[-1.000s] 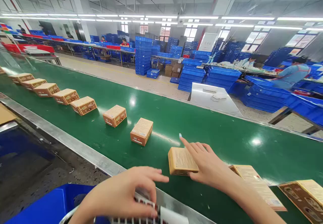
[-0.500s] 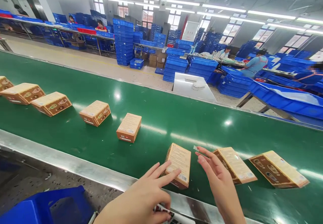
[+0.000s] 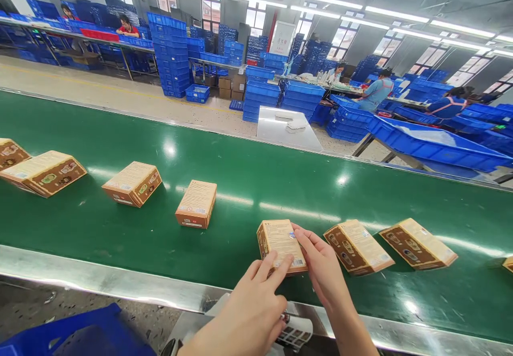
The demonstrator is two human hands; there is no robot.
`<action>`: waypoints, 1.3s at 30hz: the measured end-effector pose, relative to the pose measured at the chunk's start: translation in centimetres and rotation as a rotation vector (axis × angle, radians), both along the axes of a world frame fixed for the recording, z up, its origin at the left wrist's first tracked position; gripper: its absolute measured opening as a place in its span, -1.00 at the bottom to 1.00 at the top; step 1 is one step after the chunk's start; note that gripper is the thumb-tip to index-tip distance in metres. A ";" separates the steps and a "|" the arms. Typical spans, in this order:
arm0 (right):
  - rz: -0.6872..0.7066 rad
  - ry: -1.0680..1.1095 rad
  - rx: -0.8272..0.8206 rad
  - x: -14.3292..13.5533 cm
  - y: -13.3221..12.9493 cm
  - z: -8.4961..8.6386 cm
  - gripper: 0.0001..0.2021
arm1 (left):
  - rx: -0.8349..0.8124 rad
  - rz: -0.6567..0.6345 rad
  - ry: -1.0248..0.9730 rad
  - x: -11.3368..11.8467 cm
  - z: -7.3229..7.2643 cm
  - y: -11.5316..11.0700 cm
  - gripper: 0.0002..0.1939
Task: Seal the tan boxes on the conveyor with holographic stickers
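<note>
A cream-and-brown carton with printed text lies on the green conveyor belt in front of me. My left hand rests two extended fingers on its top near the front edge. The curled lower fingers of that hand grip a white sticker sheet with a dark grid, partly hidden below the hand. My right hand is at the carton's right side, its fingertips pinched at a small shiny sticker against the top face. How much of the sticker is stuck down, I cannot tell.
Similar cartons lie along the green belt, such as one carton to the left and another to the right. A metal rail edges the near side. A blue plastic piece is at lower left. People work beyond.
My right hand has brought the small sticker from the belt's open space onto the carton top. My left fingers stay on the carton. The view has shifted right.
</note>
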State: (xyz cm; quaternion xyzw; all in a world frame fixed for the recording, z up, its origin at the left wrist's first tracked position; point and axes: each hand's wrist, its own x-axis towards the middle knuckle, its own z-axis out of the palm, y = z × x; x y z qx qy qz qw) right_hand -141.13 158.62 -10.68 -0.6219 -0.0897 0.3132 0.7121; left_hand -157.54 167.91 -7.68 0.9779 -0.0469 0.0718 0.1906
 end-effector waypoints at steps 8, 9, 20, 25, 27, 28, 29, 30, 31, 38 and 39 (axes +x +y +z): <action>-0.074 -0.260 -0.148 0.3 -0.9 0.0 -0.60 | -0.004 -0.020 -0.013 1.3 -0.3 -1.0 -0.82; -0.077 -0.316 -0.177 0.5 -1.0 0.0 -0.61 | -0.006 -0.029 -0.020 1.5 -0.3 -1.2 -0.81; -0.131 -0.935 -0.514 0.9 -2.7 4.3 -0.62 | -0.292 0.132 0.113 -0.8 1.7 1.6 -0.87; 0.602 -0.975 -0.256 -3.3 -3.3 6.5 -0.74 | -0.455 0.304 0.224 -2.6 4.1 3.6 -0.86; 0.677 -0.984 -0.239 -3.9 -3.0 6.3 -0.73 | -0.492 0.370 0.255 -2.9 4.7 4.0 -0.88; 0.667 -1.008 -0.238 -4.0 -2.7 6.0 -0.74 | -0.496 0.399 0.272 -3.0 4.9 4.1 -0.89; 0.655 -1.049 -0.234 -4.0 -2.4 5.7 -0.74 | -0.490 0.421 0.286 -3.0 5.0 4.2 -0.89; 0.645 -1.113 -0.223 -3.9 -2.1 5.4 -0.75 | -0.478 0.435 0.294 -3.1 4.9 4.2 -0.88; 0.631 -1.196 -0.205 -3.9 -1.8 5.2 -0.77 | -0.465 0.446 0.293 -3.1 4.9 4.2 -0.86; 0.525 -1.448 -0.073 -4.3 -0.7 5.1 -0.83 | -0.501 0.529 0.282 -3.4 4.0 5.0 -0.78; 0.504 -1.311 -0.085 -4.0 -0.4 5.1 -0.88 | -0.503 0.535 0.266 -3.6 3.8 5.4 -0.80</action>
